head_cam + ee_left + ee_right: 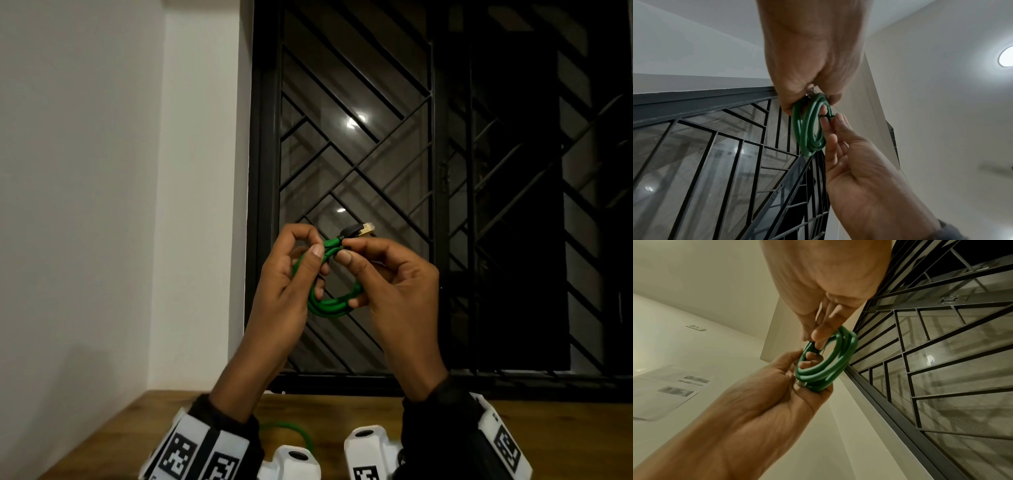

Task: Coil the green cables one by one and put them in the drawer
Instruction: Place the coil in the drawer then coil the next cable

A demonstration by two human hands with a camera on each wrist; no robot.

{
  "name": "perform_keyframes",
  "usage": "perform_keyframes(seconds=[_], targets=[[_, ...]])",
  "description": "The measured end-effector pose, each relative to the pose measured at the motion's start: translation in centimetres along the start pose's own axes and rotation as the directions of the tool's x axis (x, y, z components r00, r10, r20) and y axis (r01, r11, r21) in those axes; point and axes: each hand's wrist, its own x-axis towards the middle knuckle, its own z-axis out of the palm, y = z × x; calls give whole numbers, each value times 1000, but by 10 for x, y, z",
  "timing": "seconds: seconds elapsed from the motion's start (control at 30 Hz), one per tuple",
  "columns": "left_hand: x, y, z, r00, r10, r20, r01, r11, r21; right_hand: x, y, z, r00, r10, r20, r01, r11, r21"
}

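Observation:
I hold a green cable point(329, 305), wound into a small coil of several loops, up in front of the window. My left hand point(310, 250) grips the coil's left side, thumb across the loops. My right hand point(347, 250) pinches the cable just behind its black, gold-tipped connector point(359, 230), which sticks up over the coil; a lower finger touches the bottom loop. The left wrist view shows the coil point(809, 126) hanging from my left hand point(812, 91). In the right wrist view my right hand point(816, 335) pinches the coil point(828, 366). No drawer is in view.
Another green cable point(291, 428) lies loose on the wooden table point(137, 428) below my wrists. A black window grille point(411, 171) stands behind the hands and a white wall point(102, 205) to the left.

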Motion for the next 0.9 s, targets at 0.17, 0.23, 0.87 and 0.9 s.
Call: perform_keyframes(seconds=[0.17,0.23,0.87,0.9], targets=[[0,-1,-3,1000,-11,25,11,1000,6,0,1,0,1000,-16,4,16,999,-33],[1,-1,-3,999,-12,32,12,1000,6,0,1,0,1000,-23,10,23,999,-44],[2,2,-4,998,-27,54,27,1000,4,-1,1,1,995,-88,54,94,990,-109],[2,3,-4,998,-29,58,29,1000,4,-2,1,0,995,-88,55,93,990,-107]])
